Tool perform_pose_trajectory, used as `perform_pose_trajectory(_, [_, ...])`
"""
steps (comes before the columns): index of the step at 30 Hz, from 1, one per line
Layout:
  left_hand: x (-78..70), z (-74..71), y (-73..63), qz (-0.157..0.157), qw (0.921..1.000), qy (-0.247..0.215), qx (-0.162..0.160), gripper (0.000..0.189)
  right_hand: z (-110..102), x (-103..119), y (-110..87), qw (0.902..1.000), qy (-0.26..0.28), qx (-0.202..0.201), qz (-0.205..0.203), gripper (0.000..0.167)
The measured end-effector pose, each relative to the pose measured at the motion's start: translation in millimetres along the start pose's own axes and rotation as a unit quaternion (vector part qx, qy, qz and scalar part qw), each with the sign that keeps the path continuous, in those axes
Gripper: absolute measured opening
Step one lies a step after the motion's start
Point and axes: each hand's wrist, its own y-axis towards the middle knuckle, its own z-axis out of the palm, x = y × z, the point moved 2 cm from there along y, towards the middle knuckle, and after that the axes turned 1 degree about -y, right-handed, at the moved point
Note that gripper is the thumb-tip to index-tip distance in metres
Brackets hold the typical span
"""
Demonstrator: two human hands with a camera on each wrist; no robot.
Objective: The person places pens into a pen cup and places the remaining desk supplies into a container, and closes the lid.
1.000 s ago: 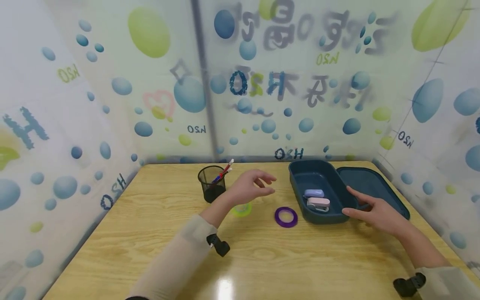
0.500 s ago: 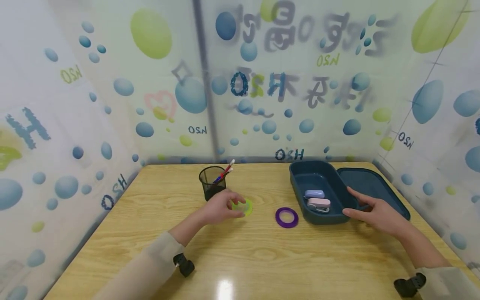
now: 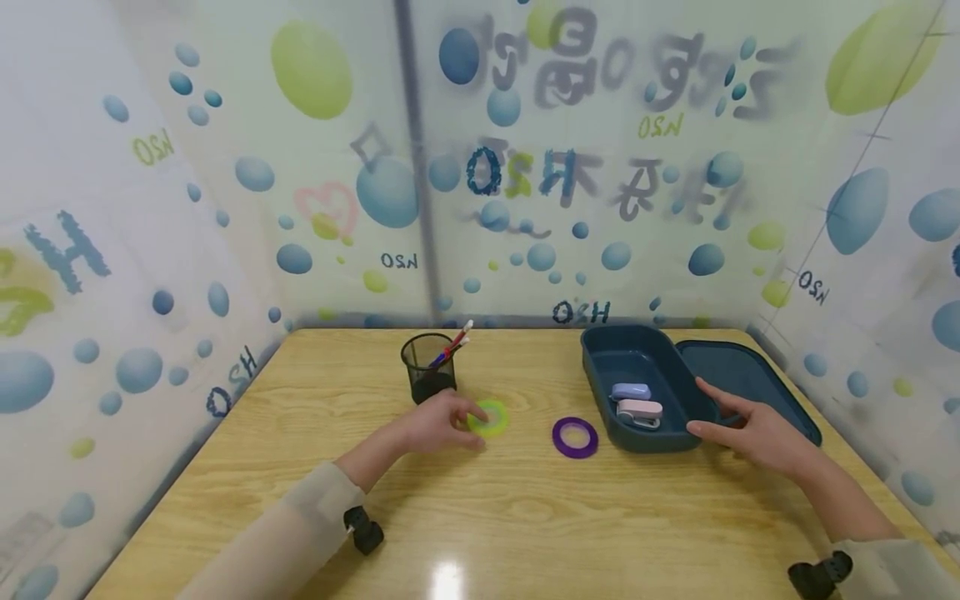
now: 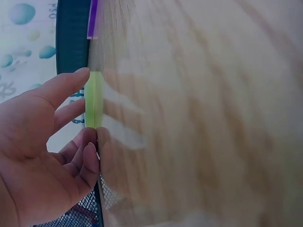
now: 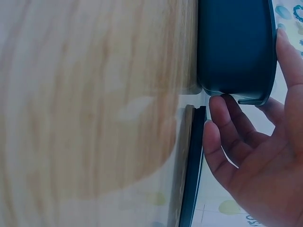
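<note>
At the table's middle lies a flat yellow-green roll of tape (image 3: 489,417). My left hand (image 3: 442,421) is spread around its left edge, index finger reaching over it and thumb at its near side. In the left wrist view, the thumb and fingers of the left hand (image 4: 52,137) sit at the roll's edge, unpinched. My right hand (image 3: 753,433) holds the right edge of a dark blue box (image 3: 611,421). Thumb and index finger are at its rim; in the right wrist view other curled fingers (image 5: 220,109) lie under the side lip. A purple tape roll (image 3: 575,437) lies between.
Inside the box are a lilac stapler-like item (image 3: 631,391) and a pink one (image 3: 639,409). The box's dark lid (image 3: 738,375) lies at its right. A black mesh pen cup (image 3: 429,371) with pens stands behind the left hand. Patterned curtains (image 3: 525,208) surround the table.
My left hand has moved left and down from above the table to the yellow-green tape roll. The right hand has stayed at the box's edge.
</note>
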Motion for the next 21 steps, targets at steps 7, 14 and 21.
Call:
perform_pose_trajectory(7, [-2.8,2.5,3.2,-0.010,0.9999,-0.002,-0.002,0.028,0.1,-0.5,-0.2,1.0000,0.006,0.003,-0.003,0.093])
perform_pose_trajectory(14, [-5.6,2.5,3.6,-0.014,0.9999,-0.007,-0.005,0.032,0.5,-1.2,0.3,1.0000,0.005,0.004,-0.004,0.094])
perform_pose_trajectory(21, [-11.3,3.6,5.4,-0.021,0.9993,-0.029,-0.006,0.077,0.5,-0.9,-0.6,1.0000,0.002,0.002,-0.004,0.094])
